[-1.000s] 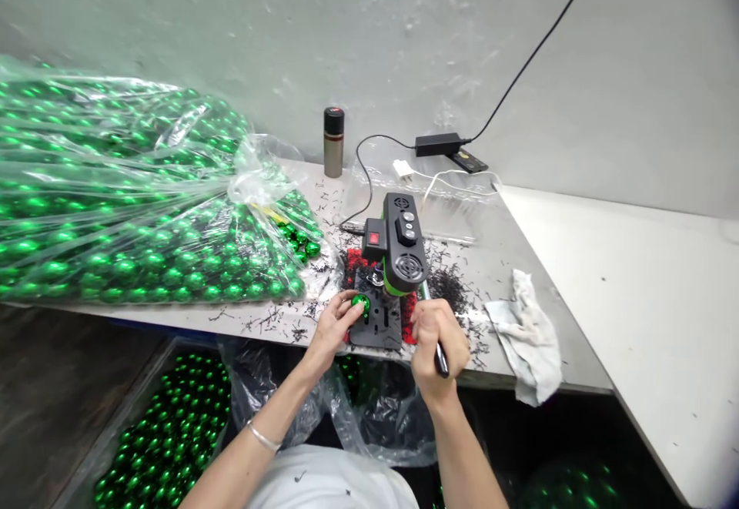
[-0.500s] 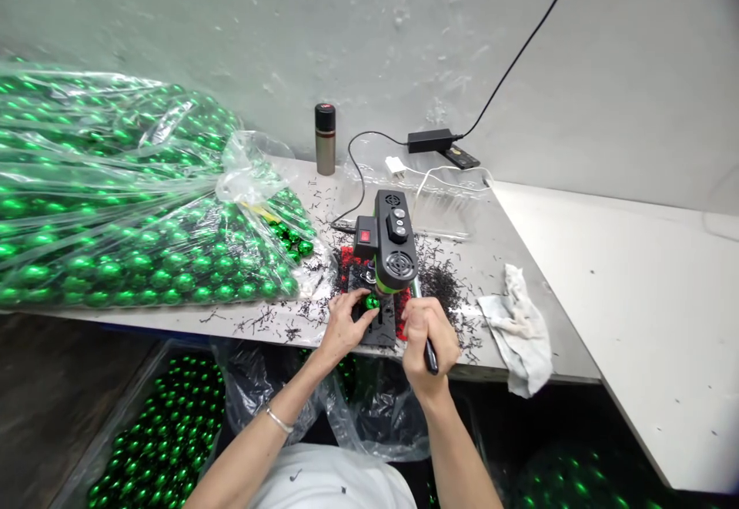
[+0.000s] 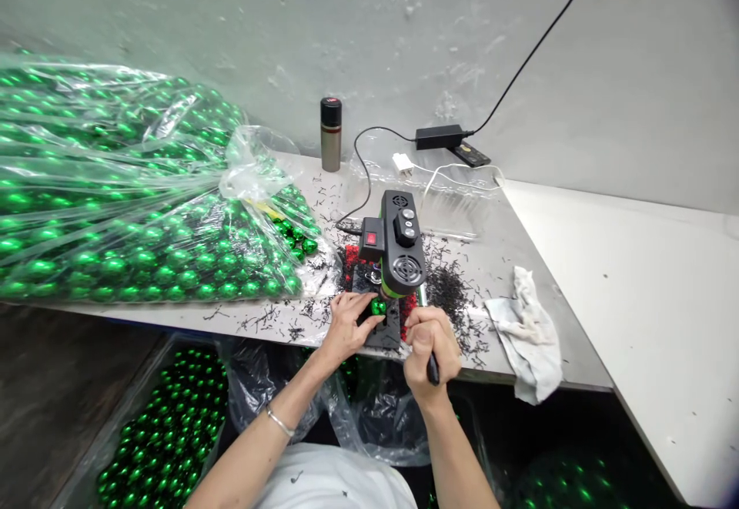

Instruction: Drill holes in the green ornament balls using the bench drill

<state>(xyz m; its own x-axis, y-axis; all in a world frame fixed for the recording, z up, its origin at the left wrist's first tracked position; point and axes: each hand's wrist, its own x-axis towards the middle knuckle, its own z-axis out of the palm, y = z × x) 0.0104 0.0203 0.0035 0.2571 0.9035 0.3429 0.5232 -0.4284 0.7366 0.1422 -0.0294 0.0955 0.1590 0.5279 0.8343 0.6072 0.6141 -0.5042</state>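
Between the thumb and fingers of my left hand [image 3: 348, 326] is a shiny green ball [image 3: 378, 307], pinched under the head of a small black bench press [image 3: 402, 243]. The press has round vents, buttons and a red switch, and stands on a black base plate [image 3: 386, 334]. My right hand [image 3: 433, 346] is wrapped round the black-ended lever handle [image 3: 433, 370] at the press's right side. The head's lower tip is close to the ball; whether they touch I cannot tell.
A clear bag of green balls [image 3: 115, 262] fills the table's left. Behind stand a flask [image 3: 331, 135] and a power adapter [image 3: 439, 137]. Black bits [image 3: 447, 286] surround the press. A white cloth [image 3: 528, 336] hangs over the front edge; a bin of balls [image 3: 167, 416] is below.
The whole view has shifted slightly. Both hands keep their places, the left at the ball and the right on the lever handle, with little visible movement.
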